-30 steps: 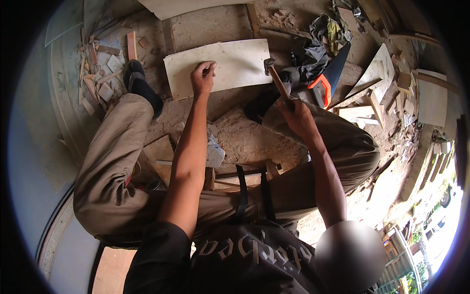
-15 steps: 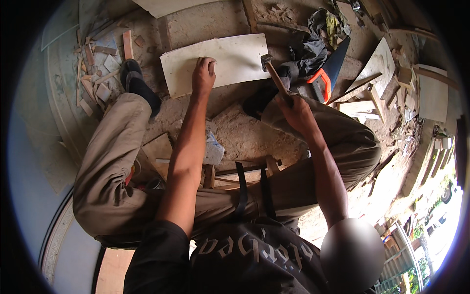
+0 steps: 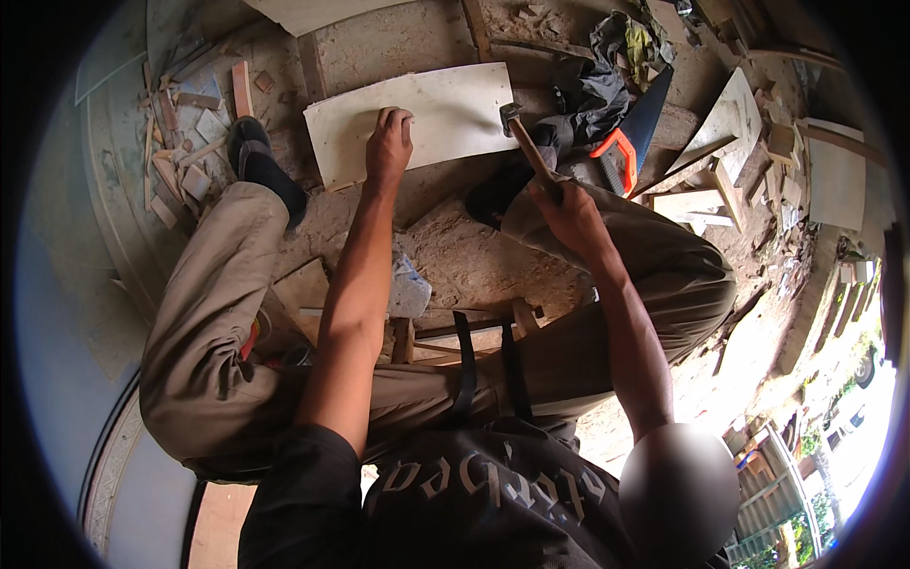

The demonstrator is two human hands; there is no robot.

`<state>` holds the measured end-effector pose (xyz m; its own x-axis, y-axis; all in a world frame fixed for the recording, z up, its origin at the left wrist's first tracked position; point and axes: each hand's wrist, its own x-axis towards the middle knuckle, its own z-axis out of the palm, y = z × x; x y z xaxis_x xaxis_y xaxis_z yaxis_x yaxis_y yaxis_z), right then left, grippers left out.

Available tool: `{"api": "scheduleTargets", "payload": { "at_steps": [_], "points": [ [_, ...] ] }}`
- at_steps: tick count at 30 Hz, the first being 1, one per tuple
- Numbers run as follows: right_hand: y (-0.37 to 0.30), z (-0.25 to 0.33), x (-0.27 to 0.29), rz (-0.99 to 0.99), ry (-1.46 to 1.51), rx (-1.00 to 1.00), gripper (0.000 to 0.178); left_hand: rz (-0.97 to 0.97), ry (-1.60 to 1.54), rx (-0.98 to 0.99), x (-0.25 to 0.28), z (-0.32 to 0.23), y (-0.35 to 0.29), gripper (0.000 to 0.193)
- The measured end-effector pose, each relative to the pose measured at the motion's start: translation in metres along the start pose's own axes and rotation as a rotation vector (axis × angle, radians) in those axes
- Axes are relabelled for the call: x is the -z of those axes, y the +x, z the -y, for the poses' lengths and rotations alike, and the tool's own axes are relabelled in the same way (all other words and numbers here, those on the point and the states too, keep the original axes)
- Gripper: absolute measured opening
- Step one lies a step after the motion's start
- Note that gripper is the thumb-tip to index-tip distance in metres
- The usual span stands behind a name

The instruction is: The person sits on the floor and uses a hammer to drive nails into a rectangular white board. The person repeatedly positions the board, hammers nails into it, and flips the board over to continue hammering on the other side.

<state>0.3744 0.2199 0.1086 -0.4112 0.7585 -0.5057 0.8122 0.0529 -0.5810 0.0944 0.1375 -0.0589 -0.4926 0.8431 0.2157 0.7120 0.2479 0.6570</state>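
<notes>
Fingers [image 3: 550,194] of the right hand [image 3: 576,220] are closed round the wooden handle of a hammer [image 3: 535,155], pretty far back from the head. Left hand [image 3: 387,150] has its fingers curled in over a pale, thin board [image 3: 460,106]; honestly can't tell if they're pinching anything or how firmly they press on it. That board lies on the ground out in front, roughly between the two feet. The hammer head shows right at the board's right end, but I can't tell whether it touches.

Further out, a dark shoe [image 3: 248,152] sits left of the board, with a bunch of wood offcuts [image 3: 196,182] past it. Over on the right there's crumpled black plastic [image 3: 595,93], then just beside it a handsaw [image 3: 649,119] with an orange handle, and more scrap wood [image 3: 728,194] beyond that on the dirt floor [image 3: 474,251].
</notes>
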Motion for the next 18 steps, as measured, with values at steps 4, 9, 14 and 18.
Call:
{"api": "scheduleTargets", "payload": {
  "at_steps": [4,9,14,18],
  "points": [
    [-0.001,0.007,0.001,0.011,-0.018,-0.051,0.044,-0.026,0.024,-0.023,-0.003,0.005,-0.003,0.007],
    [-0.008,0.012,-0.006,-0.052,-0.093,0.232,0.038,-0.018,-0.022,0.014,-0.004,0.006,-0.005,0.008],
    [0.004,0.038,-0.046,-0.008,0.108,0.007,0.033,-0.073,-0.163,0.051,-0.006,0.011,-0.004,0.009],
    [0.011,0.045,-0.082,0.011,0.195,0.146,0.035,-0.055,-0.29,0.076,-0.006,0.018,-0.002,0.009]
  ]
}}
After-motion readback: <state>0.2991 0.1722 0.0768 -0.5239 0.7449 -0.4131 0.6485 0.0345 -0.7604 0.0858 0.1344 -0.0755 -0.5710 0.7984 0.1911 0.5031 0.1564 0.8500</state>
